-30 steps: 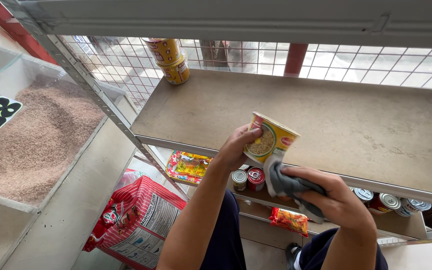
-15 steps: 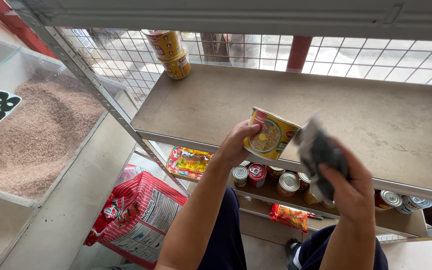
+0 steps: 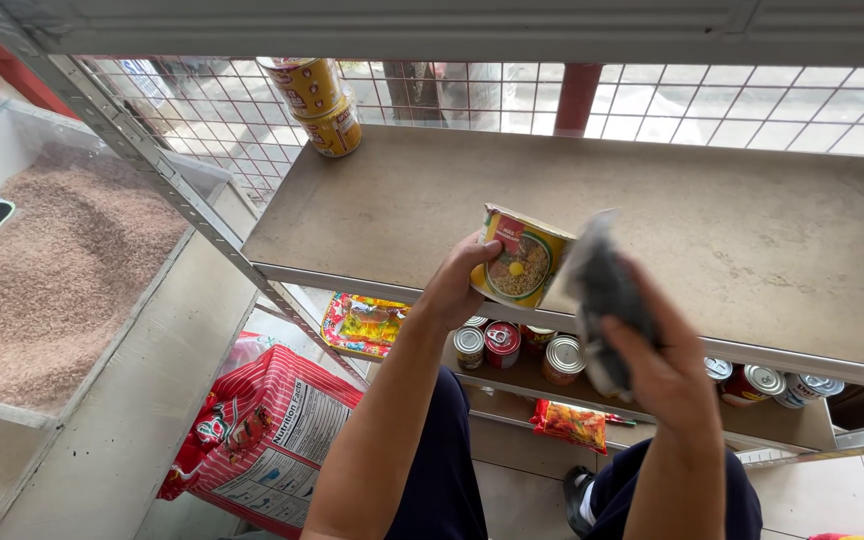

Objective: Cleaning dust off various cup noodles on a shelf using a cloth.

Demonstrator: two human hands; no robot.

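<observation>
The left hand (image 3: 457, 285) is gripping a yellow instant-noodle cup (image 3: 520, 262) by its side, fingers wrapped around the near wall and the thumb lying along the lower edge, so the cup is tilting with its round printed lid facing up toward the camera. The cup is hovering just above the front edge of a bare grey shelf (image 3: 712, 230), clear of the board itself. The right hand (image 3: 667, 355) is clenching a dark grey cloth (image 3: 602, 295), bunched and blurred, whose upper end is sitting right against the right side of the cup; whether cloth and cup are actually touching is hard to tell through the blur. Both forearms are reaching up from the bottom of the view over dark blue trousers. At the back left corner of the same shelf, two more yellow cups (image 3: 314, 102) are standing stacked against the wire mesh backing (image 3: 712, 100). On the shelf below, partly hidden by the hands, a row of small tins (image 3: 500, 345) with red and silver tops is showing, with more tins (image 3: 772, 382) further right, and a flat yellow-and-red packet (image 3: 367, 325) is lying at the left end of that level. A smaller orange packet (image 3: 574, 425) is lying lower still. On the floor to the left, a red and white sack (image 3: 262, 435) is leaning against the rack, and beside it a clear bin (image 3: 182, 190) is holding brownish grain (image 3: 52, 270).
</observation>
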